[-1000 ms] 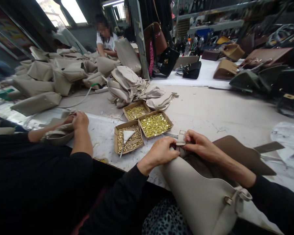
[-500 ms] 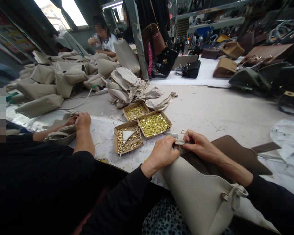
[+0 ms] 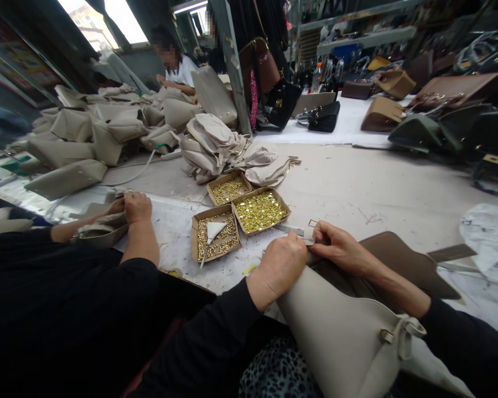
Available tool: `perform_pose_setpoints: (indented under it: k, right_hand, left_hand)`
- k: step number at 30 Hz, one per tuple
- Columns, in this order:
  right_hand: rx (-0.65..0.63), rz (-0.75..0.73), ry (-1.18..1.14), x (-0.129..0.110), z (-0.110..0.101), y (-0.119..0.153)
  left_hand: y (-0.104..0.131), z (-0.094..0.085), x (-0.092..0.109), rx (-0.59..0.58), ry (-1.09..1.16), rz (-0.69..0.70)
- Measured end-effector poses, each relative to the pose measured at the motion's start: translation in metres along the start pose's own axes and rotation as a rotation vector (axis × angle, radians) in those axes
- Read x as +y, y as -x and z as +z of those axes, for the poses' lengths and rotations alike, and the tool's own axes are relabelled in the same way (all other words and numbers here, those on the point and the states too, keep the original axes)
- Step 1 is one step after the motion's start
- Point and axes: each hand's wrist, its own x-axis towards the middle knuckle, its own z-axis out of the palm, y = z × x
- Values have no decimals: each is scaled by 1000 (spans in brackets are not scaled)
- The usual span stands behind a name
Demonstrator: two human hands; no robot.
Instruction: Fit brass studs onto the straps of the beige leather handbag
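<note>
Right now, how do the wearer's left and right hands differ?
The left hand is balled into a fist; the right hand pinches a pale tab between thumb and forefinger. The left hand is nearer the trays, the right hand nearer the brown piece. Both are bare.

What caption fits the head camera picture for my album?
Left hand and right hand busy at a beige bag, near three trays of golden bits.

Black sleeves (image 3: 203,340) — pale, dark-spotted lap fabric (image 3: 271,370)
</note>
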Motion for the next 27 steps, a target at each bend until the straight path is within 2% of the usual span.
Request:
perform_pose_setpoints:
  k: [4,12,18,23,27]
  right_hand:
    - [-6,11,6,3,-1,-1]
    - [-45,40,-77,4,1,-6]
    - [-69,90,-146,6,-1,-7]
    - [-36,80,-88,4,-1,-8]
    - [-57,89,-118,5,-1,-9]
  left_hand:
    - [-5,3,-1,10,26,21]
    - [-8,7,-17,24,265,-72]
    - [-10,7,-18,56,386,-112]
    - [-15,9,-24,18,486,-140]
    - [-18,10,-31,-18,576,-124]
